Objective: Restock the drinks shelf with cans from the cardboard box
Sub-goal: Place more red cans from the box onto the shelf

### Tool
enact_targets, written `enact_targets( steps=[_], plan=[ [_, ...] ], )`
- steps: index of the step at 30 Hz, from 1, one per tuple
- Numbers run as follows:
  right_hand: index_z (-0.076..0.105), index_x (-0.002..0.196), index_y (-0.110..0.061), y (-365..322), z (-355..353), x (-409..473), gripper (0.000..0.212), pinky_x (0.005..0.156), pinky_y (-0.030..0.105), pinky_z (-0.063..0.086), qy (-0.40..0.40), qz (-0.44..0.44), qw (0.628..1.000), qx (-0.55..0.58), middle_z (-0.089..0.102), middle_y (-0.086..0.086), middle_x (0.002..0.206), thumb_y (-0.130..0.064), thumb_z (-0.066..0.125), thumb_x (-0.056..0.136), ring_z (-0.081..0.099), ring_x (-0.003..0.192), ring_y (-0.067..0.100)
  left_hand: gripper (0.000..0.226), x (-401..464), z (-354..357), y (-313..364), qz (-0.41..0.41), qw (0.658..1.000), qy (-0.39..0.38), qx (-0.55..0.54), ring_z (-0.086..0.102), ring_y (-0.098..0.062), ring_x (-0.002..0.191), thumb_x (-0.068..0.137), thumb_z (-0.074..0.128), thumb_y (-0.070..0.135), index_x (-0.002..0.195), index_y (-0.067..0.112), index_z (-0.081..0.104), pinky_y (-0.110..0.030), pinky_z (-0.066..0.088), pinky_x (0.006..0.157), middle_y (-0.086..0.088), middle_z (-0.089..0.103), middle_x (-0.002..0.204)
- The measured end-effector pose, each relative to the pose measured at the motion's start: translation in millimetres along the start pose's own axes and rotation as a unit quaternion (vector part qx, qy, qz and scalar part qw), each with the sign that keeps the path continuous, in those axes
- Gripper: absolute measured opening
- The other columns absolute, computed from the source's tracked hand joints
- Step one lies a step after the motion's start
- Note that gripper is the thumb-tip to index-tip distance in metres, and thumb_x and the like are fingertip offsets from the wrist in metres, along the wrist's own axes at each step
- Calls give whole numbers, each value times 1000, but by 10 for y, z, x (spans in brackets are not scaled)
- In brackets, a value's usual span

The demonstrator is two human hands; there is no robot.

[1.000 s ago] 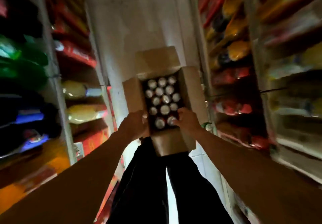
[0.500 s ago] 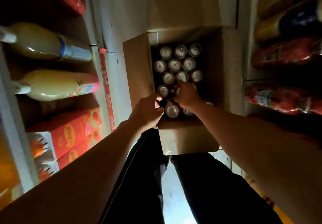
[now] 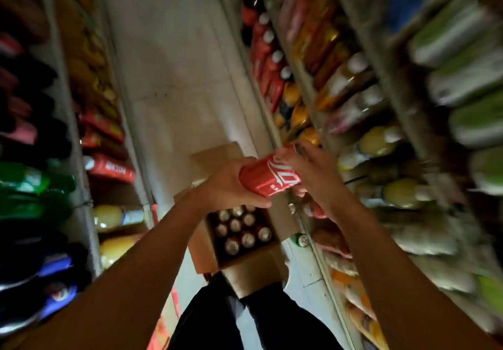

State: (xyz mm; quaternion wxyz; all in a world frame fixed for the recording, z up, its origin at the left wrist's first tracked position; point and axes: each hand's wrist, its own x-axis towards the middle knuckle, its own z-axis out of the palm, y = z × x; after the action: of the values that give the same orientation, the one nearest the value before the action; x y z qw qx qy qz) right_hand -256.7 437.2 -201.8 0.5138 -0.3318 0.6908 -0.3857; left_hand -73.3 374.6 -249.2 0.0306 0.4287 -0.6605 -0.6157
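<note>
I hold a red cola can (image 3: 269,178) on its side at chest height, above the open cardboard box (image 3: 255,270). My left hand (image 3: 231,183) is wrapped around the can's left end. My right hand (image 3: 313,170) has its fingers on the can's right end, close to the right-hand drinks shelf (image 3: 307,88). The box stands on the floor in front of my legs, and several silver-topped cans (image 3: 239,230) stand upright inside it. The box's far half is hidden behind my hands.
Shelves of bottles line both sides of a narrow tiled aisle (image 3: 177,77). The left shelf (image 3: 89,200) holds green, yellow and red bottles. A green can (image 3: 300,239) lies low at the right shelf's foot beside the box. The right side is blurred.
Both hands have come up out of the box with one red can between them. The view has swung up and to the right, showing more of the aisle.
</note>
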Motion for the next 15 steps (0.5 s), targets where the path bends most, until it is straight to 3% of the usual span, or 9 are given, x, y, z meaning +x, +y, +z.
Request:
enact_targets(
  steps=[3,5,6,8,11,13,15],
  plan=[
    [69,92,-28,-953,-503,-550,22,49,25,45,40,-85,995,40,70,-3,74,-31,82,75,61,58,11,47,-205,-101,1215,53,998,-29,-32,70,-2,78,63,86,-3,100,21,68,-12,49,71,10,76,82],
    [66,111,-17,-1435,-802,-938,49,62,22,53,84,-124,987,54,75,4,92,-15,89,68,68,73,9,43,-340,-51,1904,89,993,-58,-53,69,-9,71,65,81,-10,100,11,67,-19,52,66,2,74,77],
    [64,115,-10,-1661,-994,-1151,54,67,22,54,118,-142,981,60,75,7,97,-6,88,67,69,78,10,47,-383,-12,2295,109,990,-73,-42,70,-15,76,62,84,-3,104,9,67,-25,55,69,-3,75,82],
    [66,110,-5,-1921,-1180,-1437,47,71,25,55,159,-159,970,91,75,8,94,0,85,67,70,80,11,62,-421,58,2771,127,987,-96,-36,71,-26,90,50,87,20,109,15,68,-36,57,83,-10,75,96],
    [68,102,-11,-2190,-1563,-1841,42,73,27,57,252,-190,945,91,76,3,88,-2,87,66,71,80,12,67,-519,292,3484,182,976,-121,6,70,-13,93,40,88,38,104,32,66,-27,55,83,9,76,93],
    [68,103,-17,-2270,-1782,-1983,47,74,24,57,313,-202,925,70,76,-4,87,-9,91,62,72,81,6,76,-531,488,3782,237,965,-107,24,68,-6,102,44,93,37,112,39,59,-26,53,89,13,73,105],
    [65,105,-23,-2332,-2120,-2165,54,75,19,54,381,-216,898,41,74,-9,90,-14,94,59,70,82,-2,76,-558,791,4169,309,946,-83,44,67,-7,104,55,94,22,119,36,55,-30,54,91,8,70,111]
  ],
)
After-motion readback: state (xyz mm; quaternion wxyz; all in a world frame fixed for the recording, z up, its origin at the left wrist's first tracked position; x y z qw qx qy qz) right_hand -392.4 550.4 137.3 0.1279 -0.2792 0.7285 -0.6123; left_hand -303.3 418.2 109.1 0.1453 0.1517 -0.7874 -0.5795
